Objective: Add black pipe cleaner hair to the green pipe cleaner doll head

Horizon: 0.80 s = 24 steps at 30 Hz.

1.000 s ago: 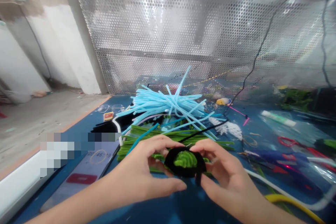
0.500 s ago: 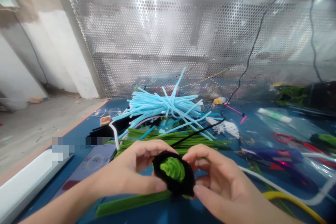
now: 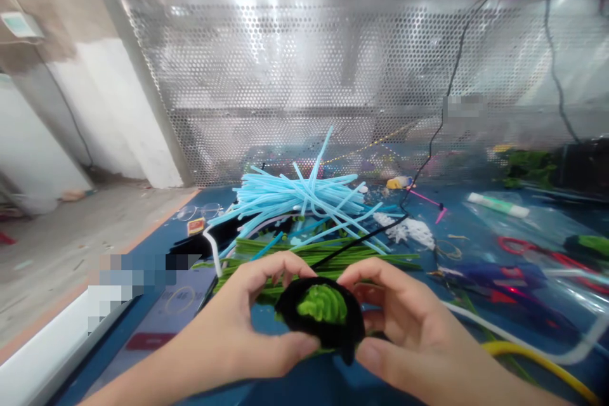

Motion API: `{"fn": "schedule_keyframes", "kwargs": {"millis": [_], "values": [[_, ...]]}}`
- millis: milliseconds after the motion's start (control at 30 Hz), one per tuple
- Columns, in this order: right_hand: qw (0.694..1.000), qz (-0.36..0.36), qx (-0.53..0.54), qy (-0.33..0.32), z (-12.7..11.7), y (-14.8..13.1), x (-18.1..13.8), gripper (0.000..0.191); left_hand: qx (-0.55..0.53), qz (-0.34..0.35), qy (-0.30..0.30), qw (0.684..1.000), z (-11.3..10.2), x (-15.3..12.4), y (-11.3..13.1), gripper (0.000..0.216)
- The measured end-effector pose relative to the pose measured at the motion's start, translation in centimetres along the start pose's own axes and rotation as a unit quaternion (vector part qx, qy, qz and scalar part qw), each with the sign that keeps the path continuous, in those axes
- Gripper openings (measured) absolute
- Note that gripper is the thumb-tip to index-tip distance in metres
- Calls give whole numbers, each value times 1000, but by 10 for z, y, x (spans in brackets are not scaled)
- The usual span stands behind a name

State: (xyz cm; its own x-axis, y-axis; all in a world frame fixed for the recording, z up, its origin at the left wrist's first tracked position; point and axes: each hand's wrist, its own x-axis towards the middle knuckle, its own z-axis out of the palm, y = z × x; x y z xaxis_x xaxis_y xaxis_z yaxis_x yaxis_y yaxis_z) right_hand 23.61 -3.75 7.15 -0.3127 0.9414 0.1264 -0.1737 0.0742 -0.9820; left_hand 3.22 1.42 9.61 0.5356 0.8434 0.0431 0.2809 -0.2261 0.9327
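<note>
Two-handed, gripping the fuzzy black-and-green piece [image 3: 323,304] between left fingers [image 3: 301,345] and right fingers [image 3: 375,355] — likely light, soft, easily crushed. Best pinched by the black rim [image 3: 289,307].

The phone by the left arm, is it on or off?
On: the phone is showing blurry numbers and a red bar.

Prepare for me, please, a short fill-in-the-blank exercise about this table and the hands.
1. The left hand and the right hand hold a black piece with a ____ centre.
2. Beyond the green sticks lies a pile of light ____ sticks.
3. The phone lies nearer to the ____ hand.

Missing words: green; blue; left.
</note>
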Motion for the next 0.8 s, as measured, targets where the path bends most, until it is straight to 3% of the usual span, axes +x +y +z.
{"fn": "schedule_keyframes", "kwargs": {"millis": [167,400,633,800], "values": [[999,15,-31,-10,-5,2,0,42,50,2,50,997,12,-6,3,38],[994,11,-105,14,-4,-1,-1,28,69,-21,62,995,20,-11,15,28],[991,6,-128,22,-3,9,5,29,80,-20,15,996,18,-7,7,24],[994,24,-104,31,-7,14,9,27,-3,-3,-14,1000,15,-6,2,26]]}}
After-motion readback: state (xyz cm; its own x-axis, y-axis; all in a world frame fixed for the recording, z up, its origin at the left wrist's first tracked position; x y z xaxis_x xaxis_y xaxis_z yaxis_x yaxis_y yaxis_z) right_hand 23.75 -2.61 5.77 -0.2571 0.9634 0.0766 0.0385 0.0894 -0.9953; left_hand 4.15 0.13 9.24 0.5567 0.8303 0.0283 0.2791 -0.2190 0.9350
